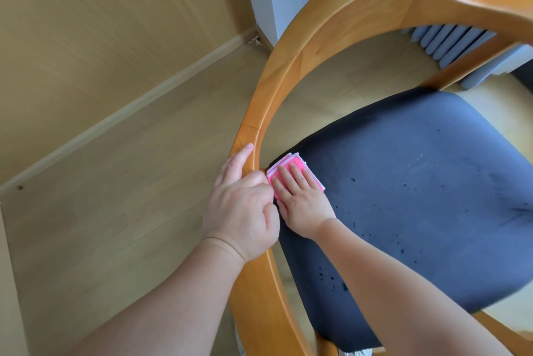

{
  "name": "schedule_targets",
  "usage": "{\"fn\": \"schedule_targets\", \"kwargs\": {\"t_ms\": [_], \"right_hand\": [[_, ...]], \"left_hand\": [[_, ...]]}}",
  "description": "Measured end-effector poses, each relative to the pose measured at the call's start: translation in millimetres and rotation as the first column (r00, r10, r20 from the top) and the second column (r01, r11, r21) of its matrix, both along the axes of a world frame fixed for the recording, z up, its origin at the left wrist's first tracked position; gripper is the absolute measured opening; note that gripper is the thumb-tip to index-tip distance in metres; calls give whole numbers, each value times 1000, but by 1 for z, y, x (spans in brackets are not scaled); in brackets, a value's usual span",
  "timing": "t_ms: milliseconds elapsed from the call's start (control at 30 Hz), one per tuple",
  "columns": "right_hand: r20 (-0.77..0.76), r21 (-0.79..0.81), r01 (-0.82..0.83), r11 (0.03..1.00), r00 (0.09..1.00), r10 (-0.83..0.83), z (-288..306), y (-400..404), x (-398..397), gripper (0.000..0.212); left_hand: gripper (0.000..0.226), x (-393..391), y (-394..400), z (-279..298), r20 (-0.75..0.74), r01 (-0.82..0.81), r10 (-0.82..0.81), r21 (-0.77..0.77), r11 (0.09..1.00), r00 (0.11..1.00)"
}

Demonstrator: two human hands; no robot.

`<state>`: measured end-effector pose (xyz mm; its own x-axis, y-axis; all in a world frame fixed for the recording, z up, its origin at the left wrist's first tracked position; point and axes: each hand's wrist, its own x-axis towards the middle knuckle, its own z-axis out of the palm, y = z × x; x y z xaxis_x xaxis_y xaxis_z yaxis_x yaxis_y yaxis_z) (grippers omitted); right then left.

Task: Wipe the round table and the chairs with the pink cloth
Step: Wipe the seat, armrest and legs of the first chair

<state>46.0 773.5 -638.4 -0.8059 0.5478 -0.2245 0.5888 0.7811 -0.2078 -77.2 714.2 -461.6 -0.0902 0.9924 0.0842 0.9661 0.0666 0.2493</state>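
Left hand: the left hand [240, 205], nearest the camera, was curled around the curved wooden armrest [253, 136], fingers folded over the rail and the index finger lying along its top; this looked like a bracing hold to keep the chair from shifting under the wiping.
Right hand: the right hand [300, 197] lay flat, fingers spread and pressed down on the pink cloth [291, 172]; it pushed on the cloth rather than pinching it, which suits rubbing a soft surface.
Pink cloth: folded into a small pad, it sat on the near left corner of the dark seat cushion [418, 197], just beside the armrest, with its far edge showing past the fingertips.
Seat cushion: small dark spots were scattered across the fabric; whether they were drops or stains could not be told.
Chair: it stood on the pale wood floor [129, 182], near a wall and a grey radiator [461, 38].
Round table: not in view.
Step in hand: judged to be wiping the seat, starting at the corner.
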Motion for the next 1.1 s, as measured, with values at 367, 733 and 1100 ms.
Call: {"fn": "schedule_targets", "kwargs": {"t_ms": [367,733,1100], "right_hand": [[27,62,59,996,998,-60,0,42,75,58],[79,44,638,768,765,-640,-11,87,157,64],[44,18,571,821,820,-571,1,32,123,64]], "left_hand": [[34,-1,0,1,-50,7,-9,-38,999,999],[35,-1,0,0,-50,11,-12,-19,1000,999],[31,0,-1,-1,-58,21,-22,-16,1000,998]]}}
